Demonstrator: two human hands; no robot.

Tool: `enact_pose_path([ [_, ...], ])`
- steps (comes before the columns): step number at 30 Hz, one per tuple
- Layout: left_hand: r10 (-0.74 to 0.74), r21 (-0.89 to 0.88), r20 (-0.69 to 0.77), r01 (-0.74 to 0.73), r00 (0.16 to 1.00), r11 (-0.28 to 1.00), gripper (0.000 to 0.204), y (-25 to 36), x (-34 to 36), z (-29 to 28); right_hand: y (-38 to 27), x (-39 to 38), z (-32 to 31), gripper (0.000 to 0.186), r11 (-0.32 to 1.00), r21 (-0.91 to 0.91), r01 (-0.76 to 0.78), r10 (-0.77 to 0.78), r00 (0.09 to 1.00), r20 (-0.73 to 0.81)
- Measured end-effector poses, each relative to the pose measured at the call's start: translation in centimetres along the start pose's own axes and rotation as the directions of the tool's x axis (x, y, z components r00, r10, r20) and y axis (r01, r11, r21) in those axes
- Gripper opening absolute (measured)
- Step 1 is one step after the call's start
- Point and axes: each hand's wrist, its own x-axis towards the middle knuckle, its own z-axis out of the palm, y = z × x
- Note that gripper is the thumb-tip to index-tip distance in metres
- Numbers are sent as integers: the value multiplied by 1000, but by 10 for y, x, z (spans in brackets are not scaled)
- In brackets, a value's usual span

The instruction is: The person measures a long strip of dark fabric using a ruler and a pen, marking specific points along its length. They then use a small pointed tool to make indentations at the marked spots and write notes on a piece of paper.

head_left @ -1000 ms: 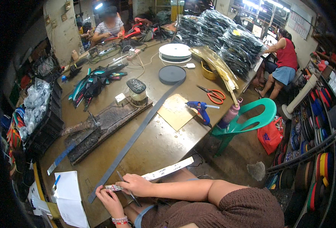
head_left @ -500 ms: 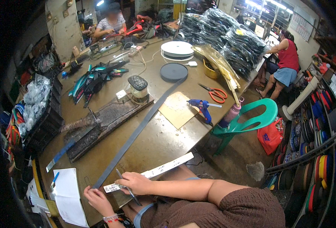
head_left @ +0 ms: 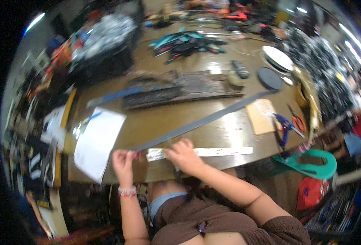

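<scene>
A long strip of dark grey webbing (head_left: 205, 121) runs slantwise over the table from a flat roll (head_left: 270, 79) to my left hand (head_left: 123, 162). That hand is closed in a pinch on the strip's near end. My right hand (head_left: 185, 158) lies over a white measuring strip (head_left: 225, 152) with handwritten marks, near the table's front edge. Between its fingers is a slender dark tool (head_left: 169, 143), too blurred to name. Both hands are smeared by motion.
An open notebook (head_left: 99, 143) with a blue pen lies at the left. Behind the webbing is a dark, worn board (head_left: 188, 90). A blue glue gun (head_left: 285, 127), orange-handled scissors (head_left: 298, 122) and a cardboard piece (head_left: 260, 116) are at right, above a green chair (head_left: 311, 163).
The whole view has swung left and blurred, so the table sits more squarely before me. My left hand still pinches the webbing end; my right still rests at the white strip with the tool.
</scene>
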Motion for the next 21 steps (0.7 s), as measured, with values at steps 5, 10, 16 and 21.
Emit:
enact_pose_path([
  [5, -175, -96, 46, 179, 984, 979, 17, 18, 7, -2, -11, -1, -14, 40, 999, 43, -12, 17, 992, -125],
  [10, -6, 184, 198, -31, 980, 982, 15, 34, 81, 8, -14, 0, -16, 34, 997, 73, -29, 38, 992, -121],
  [16, 74, 13, 172, -77, 982, 997, 14, 45, 234, 76, -9, 4, -13, 30, 994, 96, -43, 59, 984, -171],
  [21, 119, 276, -171, -68, 978, 959, 21, 31, 270, 107, -4, 2, -11, 28, 990, 126, -65, 90, 975, -202],
])
